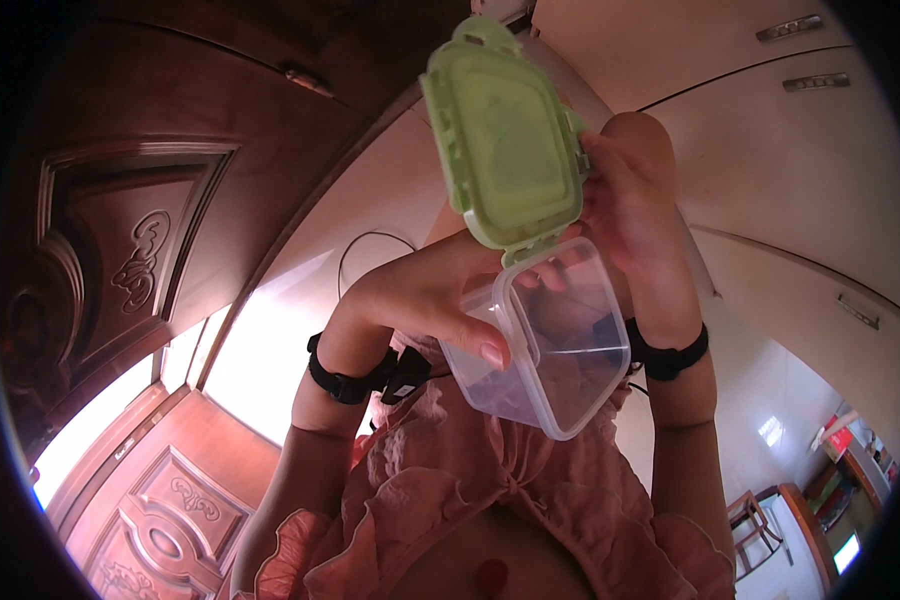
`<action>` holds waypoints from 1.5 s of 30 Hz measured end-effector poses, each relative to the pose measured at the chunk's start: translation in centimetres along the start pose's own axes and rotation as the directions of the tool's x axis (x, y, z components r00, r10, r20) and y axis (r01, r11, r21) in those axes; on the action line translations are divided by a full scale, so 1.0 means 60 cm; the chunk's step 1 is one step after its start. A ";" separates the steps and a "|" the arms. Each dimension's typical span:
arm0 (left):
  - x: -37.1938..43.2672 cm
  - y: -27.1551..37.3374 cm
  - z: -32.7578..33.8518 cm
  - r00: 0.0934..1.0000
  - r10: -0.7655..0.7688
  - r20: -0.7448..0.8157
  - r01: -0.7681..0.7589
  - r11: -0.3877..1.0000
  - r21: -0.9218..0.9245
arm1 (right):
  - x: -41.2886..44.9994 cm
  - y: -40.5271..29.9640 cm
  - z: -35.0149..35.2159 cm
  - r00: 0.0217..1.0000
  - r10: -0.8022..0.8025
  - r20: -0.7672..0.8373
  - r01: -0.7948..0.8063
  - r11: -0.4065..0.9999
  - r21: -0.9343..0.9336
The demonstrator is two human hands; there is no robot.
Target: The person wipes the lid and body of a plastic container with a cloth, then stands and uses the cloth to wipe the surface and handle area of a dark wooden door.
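A clear plastic food container point(581, 375) is tilted in front of my chest, its open side facing right. My left hand point(450, 300) grips it from the left, with the thumb on its side near the rim. My right hand point(626, 199) holds a green plastic lid point(514, 150) by its right edge, above the container. The lid has locking flaps that stand out from its sides, and its lower flap is close to the container's rim; whether they touch I cannot tell. The lid and the container hide some of my fingers.
Dark carved wooden panelling point(142, 225) stands at upper left, and a carved wooden door point(172, 517) at lower left. Pale drawers point(780, 150) with metal handles line the right. A thin black cable point(352, 244) curves behind my left arm. A wooden stool point(754, 525) stands at lower right.
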State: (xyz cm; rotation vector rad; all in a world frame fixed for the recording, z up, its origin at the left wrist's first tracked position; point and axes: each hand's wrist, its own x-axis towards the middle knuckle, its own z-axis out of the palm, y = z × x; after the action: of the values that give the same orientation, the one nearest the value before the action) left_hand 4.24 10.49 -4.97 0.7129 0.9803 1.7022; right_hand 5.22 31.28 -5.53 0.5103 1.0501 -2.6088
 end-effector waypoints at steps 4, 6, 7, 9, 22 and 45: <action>-0.010 0.042 0.015 0.993 -0.084 -0.082 0.061 0.964 -0.259 | -0.010 -0.003 -0.003 0.986 -0.162 0.043 0.165 0.981 -0.101; -0.008 0.048 0.014 0.991 -0.096 -0.089 0.065 0.951 -0.301 | -0.024 -0.014 0.019 0.978 -0.203 0.053 0.208 0.972 -0.113; -0.008 0.049 0.012 0.993 -0.083 -0.085 0.055 0.956 -0.289 | -0.029 -0.018 0.030 0.968 -0.245 0.062 0.251 0.960 -0.127; -0.006 0.048 0.011 0.995 -0.062 -0.084 0.038 0.965 -0.260 | -0.033 -0.019 0.040 0.969 -0.245 0.035 0.247 0.959 -0.141; 0.007 0.012 0.015 0.912 0.146 -0.384 -0.205 0.971 -0.119 | -0.032 -0.037 0.035 0.501 -0.863 0.067 0.580 0.277 -0.766; 0.017 0.003 -0.002 0.628 0.347 -0.697 -0.206 0.937 0.281 | -0.059 -0.054 0.041 0.543 -0.541 0.643 0.723 -0.089 -0.685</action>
State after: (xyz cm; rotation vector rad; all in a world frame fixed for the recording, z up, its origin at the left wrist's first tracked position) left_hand 3.73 11.43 -4.84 0.2509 1.6717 2.2745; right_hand 6.61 32.24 -0.41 -0.7447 3.0016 -1.7386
